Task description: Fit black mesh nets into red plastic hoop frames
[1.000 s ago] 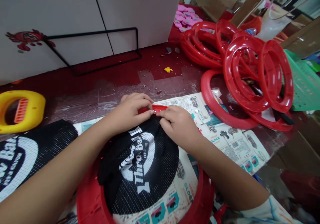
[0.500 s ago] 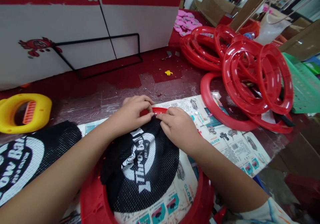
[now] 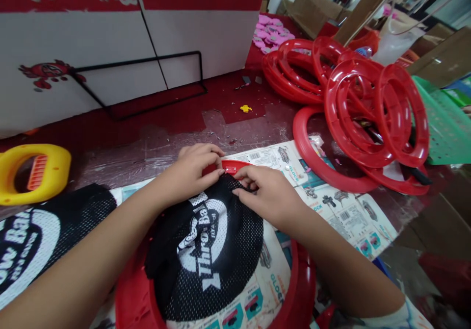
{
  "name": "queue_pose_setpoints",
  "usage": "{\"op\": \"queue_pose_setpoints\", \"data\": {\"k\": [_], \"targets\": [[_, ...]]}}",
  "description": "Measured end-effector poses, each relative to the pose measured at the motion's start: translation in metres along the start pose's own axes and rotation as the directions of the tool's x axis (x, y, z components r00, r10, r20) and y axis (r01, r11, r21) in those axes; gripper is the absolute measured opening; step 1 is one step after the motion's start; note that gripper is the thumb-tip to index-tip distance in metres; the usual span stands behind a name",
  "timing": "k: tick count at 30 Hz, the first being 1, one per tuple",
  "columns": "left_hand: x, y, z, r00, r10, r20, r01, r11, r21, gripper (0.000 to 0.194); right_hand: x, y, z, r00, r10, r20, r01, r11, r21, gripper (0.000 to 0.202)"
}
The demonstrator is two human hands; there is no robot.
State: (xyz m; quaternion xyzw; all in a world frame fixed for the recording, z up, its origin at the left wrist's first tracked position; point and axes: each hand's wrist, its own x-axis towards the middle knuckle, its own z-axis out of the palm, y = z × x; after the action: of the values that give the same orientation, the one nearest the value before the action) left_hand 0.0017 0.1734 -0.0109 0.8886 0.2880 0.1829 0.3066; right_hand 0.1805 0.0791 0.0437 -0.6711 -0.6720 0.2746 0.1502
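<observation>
A black mesh net [image 3: 241,265] with white "Throw Ball" print lies over a red plastic ring [image 3: 138,290] in front of me. At the ring's far side, my left hand [image 3: 198,164] pinches the net's edge against the rim, thumb near the red plastic. Just to its right, my right hand [image 3: 263,187] grips a fold of the mesh between thumb and fingers. Part of the ring's far rim is hidden under both hands and the net.
Several red rings [image 3: 368,113] are piled at the right beside a green basket [image 3: 437,123]. At the left are a yellow handle-shaped piece [image 3: 55,172] and another printed mesh net [image 3: 83,216]. A black wire frame [image 3: 147,59] stands by a white-and-red box [image 3: 110,30]. Printed cardboard [image 3: 349,216] covers the worktop.
My right hand has shifted slightly right and down along the net's edge, with a fold of mesh in its fingers. More of the red rim shows between the hands.
</observation>
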Motion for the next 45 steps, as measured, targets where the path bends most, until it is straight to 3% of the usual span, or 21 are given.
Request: {"op": "queue_pose_setpoints", "data": {"k": [5,9,12,20,28,37,40,42,45], "targets": [[-0.001,0.001,0.000,1.000,0.018,-0.004,-0.018,0.999,0.033,0.017,-0.003,0.003,-0.006,0.998,0.058,-0.016,-0.058,0.998,0.024,0.010],[-0.004,0.002,-0.002,0.988,0.152,-0.027,-0.149,0.984,0.094,0.016,-0.001,0.008,-0.008,0.998,-0.017,-0.052,0.016,1.000,-0.021,0.017],[-0.007,0.002,-0.001,0.964,0.264,-0.032,-0.255,0.952,0.166,0.027,0.002,0.013,-0.009,0.995,-0.084,-0.052,0.080,0.994,-0.075,0.022],[-0.006,-0.002,0.001,0.936,0.353,-0.004,-0.335,0.890,0.308,0.035,0.006,0.014,-0.010,0.994,-0.092,-0.059,0.082,0.984,-0.161,0.025],[-0.007,0.003,0.003,0.950,0.311,-0.008,-0.292,0.901,0.322,0.035,0.005,0.014,-0.009,0.995,-0.093,-0.022,0.081,0.946,-0.314,0.026],[-0.006,0.000,0.006,0.952,0.305,0.009,-0.289,0.892,0.347,0.036,0.002,0.013,-0.005,0.991,-0.136,0.020,0.122,0.808,-0.577,0.024],[-0.007,0.001,0.006,0.956,0.294,0.015,-0.281,0.897,0.340,0.037,-0.004,0.008,-0.006,0.984,-0.175,0.036,0.165,0.812,-0.560,0.022],[-0.007,0.001,0.006,0.959,0.283,0.015,-0.272,0.903,0.332,0.037,-0.007,0.002,-0.007,0.992,-0.111,0.063,0.127,0.878,-0.462,0.022],[-0.008,0.001,0.007,0.964,0.266,0.015,-0.256,0.909,0.329,0.039,-0.010,-0.010,-0.007,0.988,0.092,0.121,-0.040,0.925,-0.378,0.027]]}}
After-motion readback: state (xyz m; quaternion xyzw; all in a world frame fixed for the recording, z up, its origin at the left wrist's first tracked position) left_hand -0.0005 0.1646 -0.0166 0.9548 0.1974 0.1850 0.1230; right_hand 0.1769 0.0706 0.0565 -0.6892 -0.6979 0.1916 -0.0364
